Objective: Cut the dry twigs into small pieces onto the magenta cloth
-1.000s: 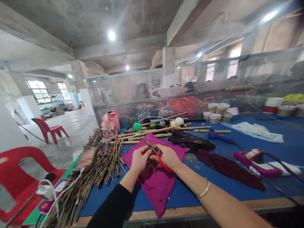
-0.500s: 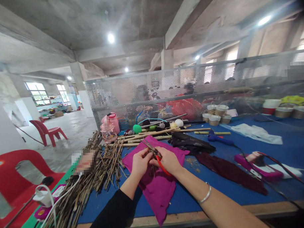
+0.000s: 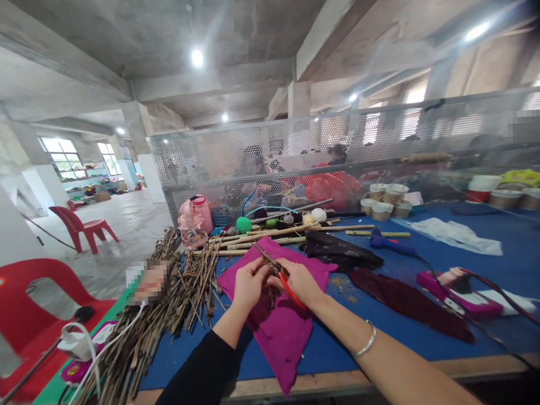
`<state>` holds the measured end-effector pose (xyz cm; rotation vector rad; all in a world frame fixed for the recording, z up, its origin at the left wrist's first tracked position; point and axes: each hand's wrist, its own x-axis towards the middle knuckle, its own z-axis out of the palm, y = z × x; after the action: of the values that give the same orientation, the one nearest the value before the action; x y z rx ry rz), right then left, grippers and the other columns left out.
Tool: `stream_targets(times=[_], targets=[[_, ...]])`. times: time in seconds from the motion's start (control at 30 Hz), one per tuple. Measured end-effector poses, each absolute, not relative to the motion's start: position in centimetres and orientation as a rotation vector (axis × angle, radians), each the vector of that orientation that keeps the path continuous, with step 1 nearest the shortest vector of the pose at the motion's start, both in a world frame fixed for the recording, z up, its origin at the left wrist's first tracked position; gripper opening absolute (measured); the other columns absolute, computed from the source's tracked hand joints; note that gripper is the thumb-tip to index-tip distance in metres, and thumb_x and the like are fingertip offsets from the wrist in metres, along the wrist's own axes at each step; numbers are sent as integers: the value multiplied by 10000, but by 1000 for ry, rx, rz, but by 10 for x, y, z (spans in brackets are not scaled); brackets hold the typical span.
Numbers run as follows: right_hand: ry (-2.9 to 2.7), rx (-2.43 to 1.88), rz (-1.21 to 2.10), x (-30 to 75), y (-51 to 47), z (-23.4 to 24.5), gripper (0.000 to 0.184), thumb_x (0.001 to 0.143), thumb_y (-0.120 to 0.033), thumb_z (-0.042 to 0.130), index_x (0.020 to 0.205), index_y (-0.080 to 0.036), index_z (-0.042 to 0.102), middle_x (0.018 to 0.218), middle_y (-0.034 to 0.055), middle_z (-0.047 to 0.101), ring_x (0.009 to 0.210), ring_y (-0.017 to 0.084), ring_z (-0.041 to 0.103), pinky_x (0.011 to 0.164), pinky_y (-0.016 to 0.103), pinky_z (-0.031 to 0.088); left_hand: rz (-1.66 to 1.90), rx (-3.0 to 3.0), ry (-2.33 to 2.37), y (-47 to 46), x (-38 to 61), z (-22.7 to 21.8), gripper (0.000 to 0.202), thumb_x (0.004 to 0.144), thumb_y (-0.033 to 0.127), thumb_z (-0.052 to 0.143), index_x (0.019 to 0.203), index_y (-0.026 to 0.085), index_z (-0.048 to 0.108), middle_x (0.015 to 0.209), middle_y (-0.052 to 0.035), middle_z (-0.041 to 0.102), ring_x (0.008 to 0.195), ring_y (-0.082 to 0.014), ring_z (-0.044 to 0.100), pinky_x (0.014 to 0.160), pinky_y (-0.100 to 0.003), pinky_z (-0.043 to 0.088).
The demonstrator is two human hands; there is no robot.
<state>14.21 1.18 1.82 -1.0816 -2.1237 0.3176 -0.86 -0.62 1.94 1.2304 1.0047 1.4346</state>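
Over a magenta cloth [image 3: 281,350] on the blue tabletop, my two hands are close together. My right hand [image 3: 303,281] is wrapped round red-handled scissors [image 3: 291,291], their blades pointing up and away to the left. My left hand [image 3: 248,284] is closed in a pinch beside the blades, on a small brown twig-like piece [image 3: 271,295] that shows partly below the fingers. Its exact shape is hidden by the fingers. To the left lies a large heap of thin dry twigs [image 3: 167,306].
Cut sticks [image 3: 240,246] and yarn balls [image 3: 243,225] lie behind the cloth, near a pink jug [image 3: 192,223]. On the right are dark cloths [image 3: 406,298], a blue glue gun [image 3: 389,245], a power strip [image 3: 471,302] and tubs [image 3: 381,210]. A perforated metal screen [image 3: 268,149] stands behind.
My hands stay nearly in place over the cloth, with the scissors still in the right one. The view has shifted slightly; little else differs.
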Motion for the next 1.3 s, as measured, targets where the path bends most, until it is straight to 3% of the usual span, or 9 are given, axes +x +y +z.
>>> stream_targets(times=[0.23,0.33,0.43,0.6,0.77,0.93,1.3], targets=[[-2152,-1038,308,140,7,23,482,680,-485,641,1045,-197,516,933,60,609,822,196,573,705,297,424,1409,1203,989,-6,-8,19,321,650,322,652,899,119,659,758,-60,685,615,-152,615,519,-217,461],[-2149,-1006,295,139,7,24,486,659,-450,670,1033,-179,517,924,71,593,822,202,561,720,311,424,1388,1275,976,-6,-7,17,314,676,319,624,918,122,658,809,-68,690,692,-174,632,612,-248,488],[-2132,-1011,254,140,9,23,514,635,-444,690,1034,-171,515,943,86,581,853,221,549,740,334,422,1375,1268,962,-8,-5,20,329,678,327,619,937,126,654,796,-57,687,667,-164,627,603,-245,484],[-2122,-946,273,139,10,22,541,657,-475,665,1059,-161,486,911,80,576,813,211,545,710,320,432,1395,1265,910,-10,-4,22,318,676,319,633,923,120,658,760,-49,680,645,-150,612,638,-254,482],[-2142,-945,117,140,12,23,623,627,-551,659,1059,-134,498,929,117,561,847,246,530,756,363,417,1421,1352,930,-11,-4,20,317,692,329,625,923,117,674,839,-65,691,742,-178,618,721,-277,476],[-2126,-979,175,142,10,25,521,674,-541,627,1027,-171,527,927,99,582,842,232,546,738,330,424,1423,1367,990,-14,-2,24,316,692,344,626,885,101,686,789,-68,694,703,-172,604,659,-251,467],[-2151,-1036,223,144,6,28,374,736,-501,582,961,-205,549,830,45,624,767,189,582,657,267,417,1463,1287,993,-13,-3,24,370,675,324,641,987,126,658,776,-44,691,610,-132,588,555,-214,452]])
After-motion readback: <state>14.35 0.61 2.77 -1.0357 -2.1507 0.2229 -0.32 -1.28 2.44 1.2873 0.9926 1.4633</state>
